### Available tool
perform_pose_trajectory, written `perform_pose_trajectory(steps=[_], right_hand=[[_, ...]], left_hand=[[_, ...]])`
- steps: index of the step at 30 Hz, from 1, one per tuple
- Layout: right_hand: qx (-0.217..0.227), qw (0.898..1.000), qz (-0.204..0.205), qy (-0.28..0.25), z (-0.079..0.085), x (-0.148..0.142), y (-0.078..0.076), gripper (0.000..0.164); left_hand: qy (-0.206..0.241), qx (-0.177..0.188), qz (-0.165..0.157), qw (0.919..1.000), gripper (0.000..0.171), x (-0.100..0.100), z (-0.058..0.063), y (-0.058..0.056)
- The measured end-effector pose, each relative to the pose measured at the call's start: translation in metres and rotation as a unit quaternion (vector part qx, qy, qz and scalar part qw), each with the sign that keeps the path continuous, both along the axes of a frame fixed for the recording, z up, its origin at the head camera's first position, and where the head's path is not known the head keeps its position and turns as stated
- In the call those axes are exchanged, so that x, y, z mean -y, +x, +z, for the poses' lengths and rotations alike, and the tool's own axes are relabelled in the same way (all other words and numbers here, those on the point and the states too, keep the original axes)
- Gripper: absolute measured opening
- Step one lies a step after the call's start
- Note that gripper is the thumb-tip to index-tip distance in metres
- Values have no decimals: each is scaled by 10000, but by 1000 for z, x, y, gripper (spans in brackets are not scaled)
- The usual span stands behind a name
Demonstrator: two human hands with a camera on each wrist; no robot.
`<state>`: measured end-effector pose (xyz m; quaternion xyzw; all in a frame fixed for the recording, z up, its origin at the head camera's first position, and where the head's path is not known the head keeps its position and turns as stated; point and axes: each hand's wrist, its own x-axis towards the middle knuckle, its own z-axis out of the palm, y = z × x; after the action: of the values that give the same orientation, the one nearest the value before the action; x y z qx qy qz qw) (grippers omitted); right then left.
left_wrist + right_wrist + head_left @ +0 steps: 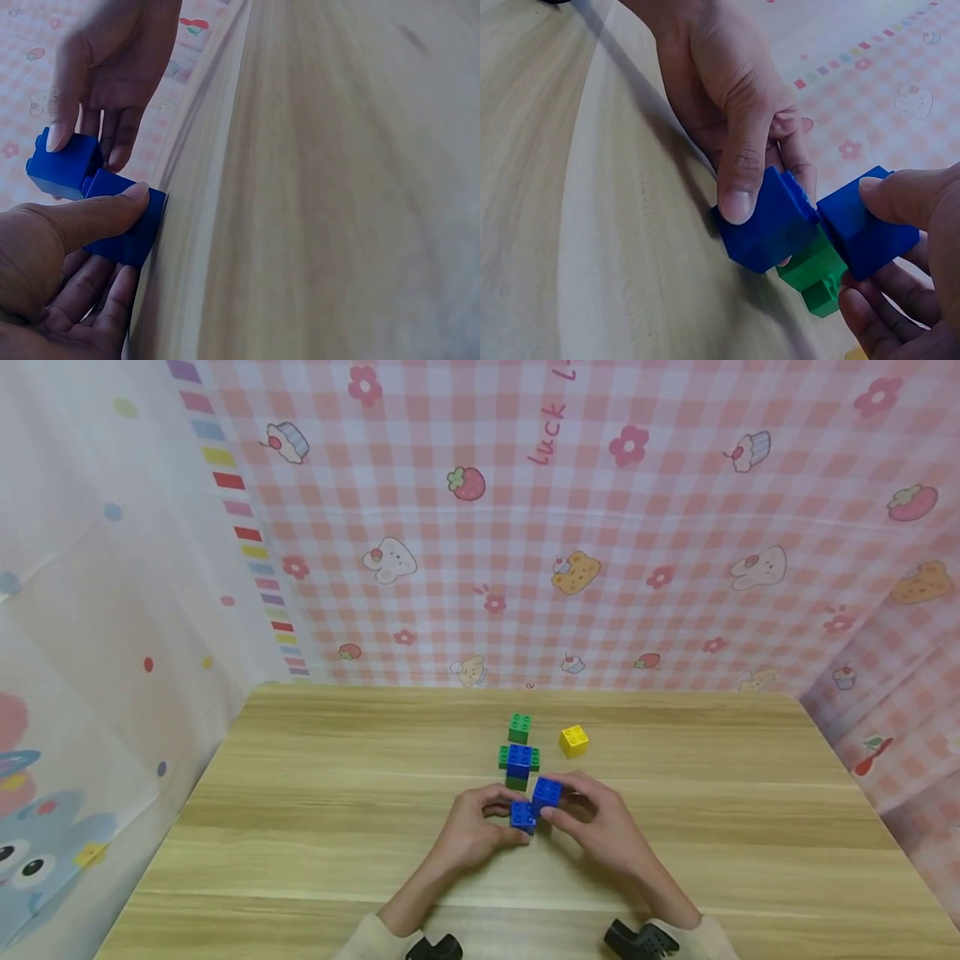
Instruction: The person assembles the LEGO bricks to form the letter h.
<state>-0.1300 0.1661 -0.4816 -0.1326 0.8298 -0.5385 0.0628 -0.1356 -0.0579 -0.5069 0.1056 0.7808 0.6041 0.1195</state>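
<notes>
My left hand [474, 828] pinches a blue toy building block [522, 817] between thumb and fingers, low over the table, studs facing up. A second blue building block [547, 795] is pinched in my right hand [600, 818], a little higher and to the right. In the right wrist view the held block [866, 225] has its edge right at the studded top of the other block [765, 225]. Just beyond both hands stands a blue block [519, 761] on green blocks [516, 783] that stick out at its sides and front.
A green block [520, 727] stands behind the blue and green group. To its right sits a yellow block [574, 741]. The wooden table [337, 827] reaches back to a pink checked cloth [525, 543], with a white patterned cloth [142, 610] at the left.
</notes>
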Motion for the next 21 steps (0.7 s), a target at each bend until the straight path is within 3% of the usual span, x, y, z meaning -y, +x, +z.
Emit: perform_pose_trajectory(steps=[9,15,21], right_hand=[[-92,9999,122,-72,7,5,1,37],[-360,9989,256,-148,10,6,2,38],[-359,9985,332,-242,11,8,2,40]], left_hand=[[-71,27,68,9999,42,-2,0,1],[-124,2,-3,9999,41,-2,0,0],[-183,-75,-67,9998,41,-3,-1,-1]])
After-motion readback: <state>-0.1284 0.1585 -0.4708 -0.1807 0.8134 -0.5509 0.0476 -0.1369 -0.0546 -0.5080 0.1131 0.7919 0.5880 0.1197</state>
